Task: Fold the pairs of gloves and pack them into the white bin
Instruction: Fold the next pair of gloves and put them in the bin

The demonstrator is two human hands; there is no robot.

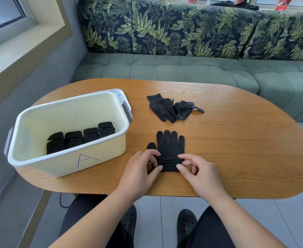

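The near cuff of the flat black glove point(169, 147) is pinched at either side by the left hand point(140, 170) and right hand point(200, 174), just right of the white bin point(57, 166).

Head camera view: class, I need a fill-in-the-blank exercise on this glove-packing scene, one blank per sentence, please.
The white bin holds ___ folded glove bundles.
The bin's near wall bears the letter ___.
The left hand and the right hand pinch the flat glove at its ___.
The loose gloves lie on the table to the ___ of the bin.
Missing words: four; A; cuff; right.
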